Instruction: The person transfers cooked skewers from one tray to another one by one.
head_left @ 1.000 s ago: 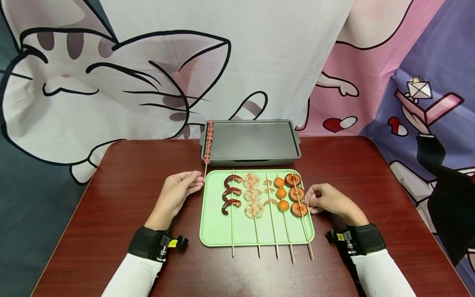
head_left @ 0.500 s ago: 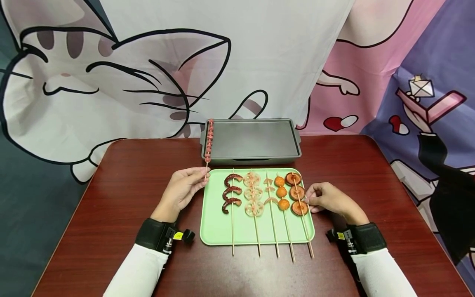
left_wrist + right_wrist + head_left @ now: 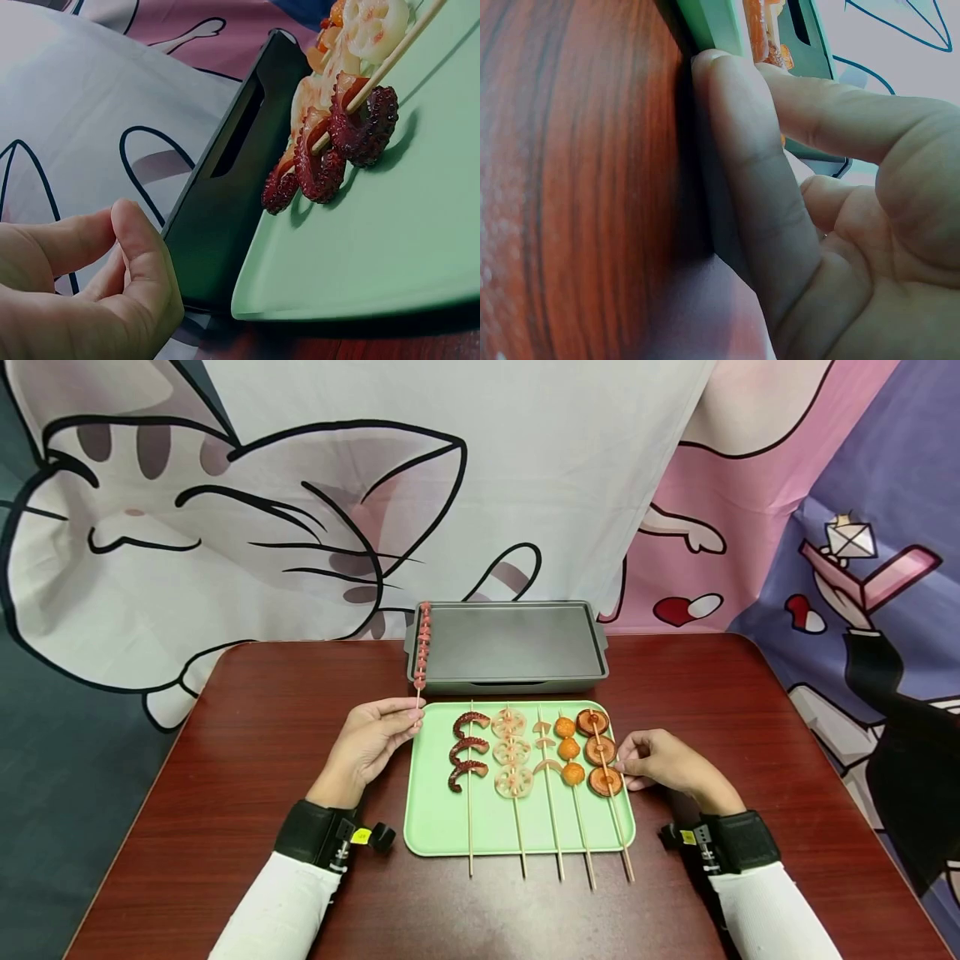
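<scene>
My left hand (image 3: 367,743) pinches the bare stick of a skewer of pink meat pieces (image 3: 423,643) between thumb and fingers. The pink pieces lie along the left edge of a dark grey grill pan (image 3: 513,639) behind the green tray (image 3: 435,822). In the left wrist view, thumb and fingertips of the left hand (image 3: 120,277) meet, and the stick is hidden. On the opposite side, my right hand (image 3: 663,764) pinches the tray's right rim, beside a skewer of mushroom slices (image 3: 598,752). The right wrist view shows that hand's fingers (image 3: 750,150) at the green rim.
Across the tray lie an octopus tentacle skewer (image 3: 468,747), a lotus root skewer (image 3: 512,752), a skewer of thin pale slices (image 3: 545,747) and one of orange balls (image 3: 568,752). Their sticks overhang the front rim. A cartoon cloth (image 3: 562,468) hangs behind the brown table (image 3: 247,710).
Within the first half second my left hand slid right and slightly forward along the pink skewer's stick, closer to the meat. It has stayed put since. The right hand is unmoved.
</scene>
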A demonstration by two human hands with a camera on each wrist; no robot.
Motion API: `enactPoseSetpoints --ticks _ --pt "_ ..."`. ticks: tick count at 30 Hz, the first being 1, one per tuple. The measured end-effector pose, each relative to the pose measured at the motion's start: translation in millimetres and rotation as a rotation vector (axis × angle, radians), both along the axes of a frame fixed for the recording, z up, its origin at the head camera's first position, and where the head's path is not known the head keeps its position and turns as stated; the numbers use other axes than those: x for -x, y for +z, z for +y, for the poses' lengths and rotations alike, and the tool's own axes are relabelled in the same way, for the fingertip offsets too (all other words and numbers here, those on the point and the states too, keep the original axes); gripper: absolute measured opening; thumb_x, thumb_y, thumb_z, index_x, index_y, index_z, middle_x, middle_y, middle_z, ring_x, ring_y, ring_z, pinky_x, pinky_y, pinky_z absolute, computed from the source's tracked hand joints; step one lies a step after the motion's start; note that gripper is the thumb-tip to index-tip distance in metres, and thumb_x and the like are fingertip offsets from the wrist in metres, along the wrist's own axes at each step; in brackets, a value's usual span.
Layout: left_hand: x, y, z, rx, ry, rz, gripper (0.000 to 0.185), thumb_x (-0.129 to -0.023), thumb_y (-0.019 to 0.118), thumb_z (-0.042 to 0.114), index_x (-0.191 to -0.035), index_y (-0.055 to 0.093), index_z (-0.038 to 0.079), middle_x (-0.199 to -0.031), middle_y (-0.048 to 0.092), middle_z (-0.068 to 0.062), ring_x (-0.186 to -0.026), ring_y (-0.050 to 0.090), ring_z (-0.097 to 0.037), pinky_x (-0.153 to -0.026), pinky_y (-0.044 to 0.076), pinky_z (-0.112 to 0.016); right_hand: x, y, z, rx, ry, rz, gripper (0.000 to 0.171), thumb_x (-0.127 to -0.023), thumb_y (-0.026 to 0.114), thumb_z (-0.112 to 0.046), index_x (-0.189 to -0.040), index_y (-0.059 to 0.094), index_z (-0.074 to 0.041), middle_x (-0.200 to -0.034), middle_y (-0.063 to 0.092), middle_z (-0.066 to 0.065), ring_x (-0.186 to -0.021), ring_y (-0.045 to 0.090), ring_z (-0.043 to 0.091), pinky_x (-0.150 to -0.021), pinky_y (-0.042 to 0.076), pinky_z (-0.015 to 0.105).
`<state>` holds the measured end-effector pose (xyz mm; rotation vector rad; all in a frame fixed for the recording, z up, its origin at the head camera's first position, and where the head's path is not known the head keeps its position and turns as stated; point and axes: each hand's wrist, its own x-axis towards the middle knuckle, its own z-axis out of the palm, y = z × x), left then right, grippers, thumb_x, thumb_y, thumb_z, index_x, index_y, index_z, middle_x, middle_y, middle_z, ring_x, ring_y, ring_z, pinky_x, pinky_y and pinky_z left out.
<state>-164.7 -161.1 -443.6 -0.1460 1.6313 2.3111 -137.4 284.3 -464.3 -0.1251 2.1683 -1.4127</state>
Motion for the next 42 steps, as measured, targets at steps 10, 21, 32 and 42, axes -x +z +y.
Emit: enactPoseSetpoints --ticks 10,21,32,42 --pt "-7.2 1.3 0 0.133 -0.038 0.029 0.040 -0.095 0.063 -0.013 -0.133 0.051 -0.022 -0.087 0.076 0.000 -0.075 0.074 -0.008 -0.073 0.064 -0.021 -0.2 -1.0 0 0.000 0.005 0.012 0.012 -0.096 0.060 0.007 -0.102 0.058 0.016 -0.084 0.068 0.010 -0.071 0.066 0.012 -0.066 0.065 0.028" --pt "-31.8 2.1 -2 0.272 -0.110 0.057 0.037 -0.092 0.066 -0.013 -0.125 0.053 -0.025 -0.087 0.072 -0.006 -0.072 0.073 -0.010 -0.072 0.065 -0.026 -0.4 -0.1 0 0.008 0.006 0.006 0.013 -0.096 0.059 0.008 -0.103 0.057 0.019 -0.083 0.067 0.009 -0.071 0.066 0.012 -0.066 0.065 0.028" --pt "-58.1 4.3 -2 0.299 -0.238 0.037 0.032 -0.090 0.065 -0.014 -0.116 0.051 -0.025 -0.082 0.068 -0.006 -0.073 0.073 -0.012 -0.074 0.066 -0.031 -0.5 0.6 -1 -0.005 0.000 0.007 0.011 -0.096 0.059 0.007 -0.102 0.058 0.016 -0.083 0.067 0.009 -0.071 0.066 0.013 -0.066 0.065 0.028" --pt "-76.9 4.6 4 0.309 -0.340 0.022 0.029 -0.088 0.064 -0.014 -0.113 0.051 -0.023 -0.082 0.067 -0.007 -0.073 0.072 -0.014 -0.074 0.066 -0.032 -0.4 1.7 -1 -0.012 -0.007 0.006 0.012 -0.094 0.059 0.007 -0.102 0.058 0.016 -0.085 0.068 0.011 -0.072 0.067 0.014 -0.066 0.065 0.029"
